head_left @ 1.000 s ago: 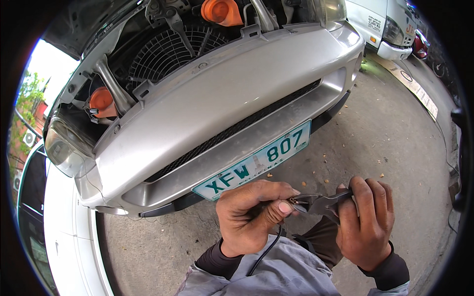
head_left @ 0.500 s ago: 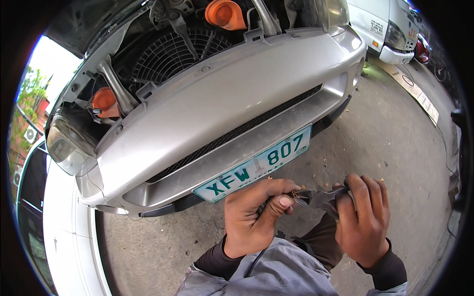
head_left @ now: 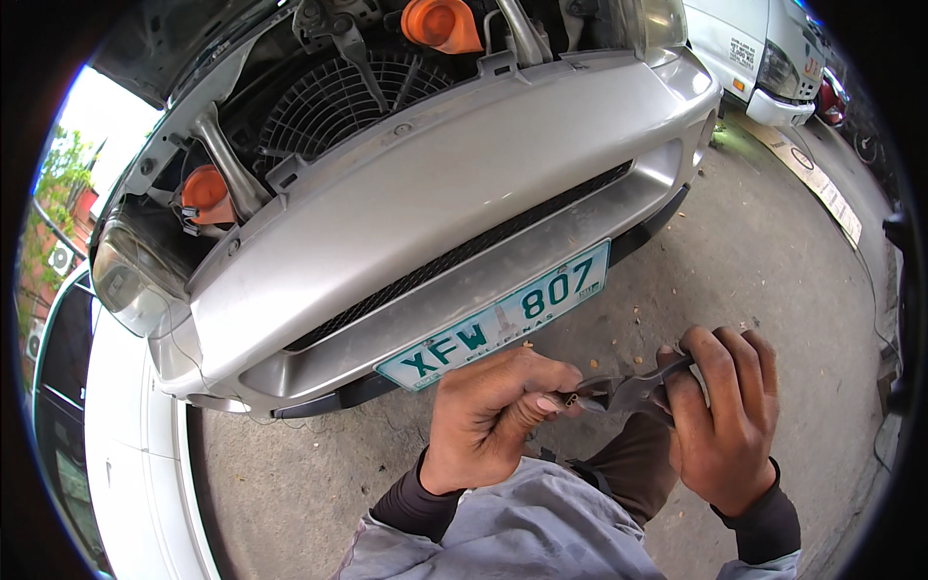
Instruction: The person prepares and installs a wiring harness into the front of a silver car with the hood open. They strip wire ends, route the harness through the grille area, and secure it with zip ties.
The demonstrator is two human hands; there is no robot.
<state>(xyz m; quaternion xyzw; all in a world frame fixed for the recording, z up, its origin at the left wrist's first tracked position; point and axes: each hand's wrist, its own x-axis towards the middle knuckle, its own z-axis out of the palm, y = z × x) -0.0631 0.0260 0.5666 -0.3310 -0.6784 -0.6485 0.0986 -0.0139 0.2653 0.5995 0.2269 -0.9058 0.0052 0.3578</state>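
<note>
In front of a silver-painted car bumper (head_left: 425,227), the left hand (head_left: 493,416) pinches a small brass-coloured metal piece (head_left: 572,398) between thumb and forefinger. Right of it, dark grey metal pliers (head_left: 636,392), jaws at the piece, are gripped in the curled right hand (head_left: 727,420).

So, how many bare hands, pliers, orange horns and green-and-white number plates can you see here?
Bare hands, left hand and right hand: 2
Pliers: 1 pair
Orange horns: 2
Number plate: 1
Total: 6
</note>
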